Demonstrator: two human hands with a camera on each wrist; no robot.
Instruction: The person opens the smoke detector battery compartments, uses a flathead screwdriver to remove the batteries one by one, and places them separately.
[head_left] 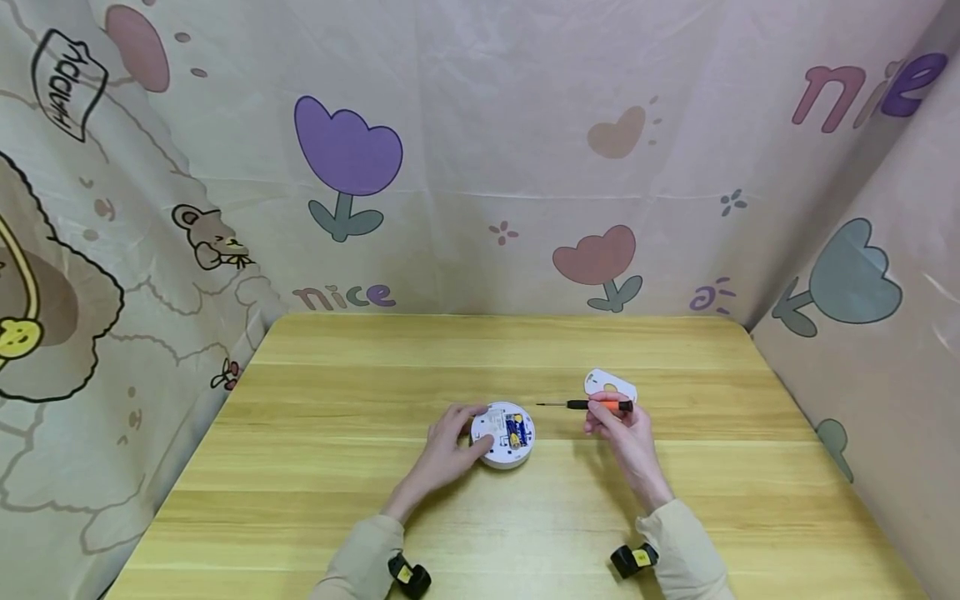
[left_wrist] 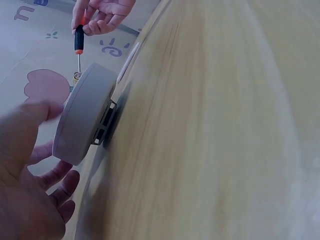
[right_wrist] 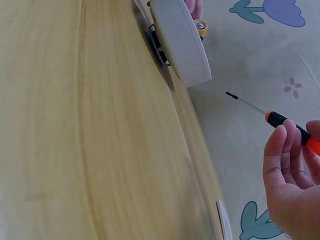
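Observation:
A round white device [head_left: 504, 435] lies on the wooden table [head_left: 337, 467], its open top showing a blue-and-yellow battery [head_left: 514, 431]. My left hand [head_left: 450, 448] holds the device's left rim with thumb and fingers; in the left wrist view the device [left_wrist: 85, 112] stands between my fingers [left_wrist: 47, 175]. My right hand [head_left: 621, 427] pinches a small screwdriver [head_left: 596, 405] with an orange-and-black handle, its thin shaft pointing left toward the device, a little short of it. In the right wrist view the screwdriver [right_wrist: 280, 121] is apart from the device [right_wrist: 181, 42].
A small white cover plate [head_left: 610, 386] lies on the table just behind the right hand. Cartoon-printed fabric walls [head_left: 480, 167] close in the table at the back and both sides. Black wrist cameras sit at both sleeves.

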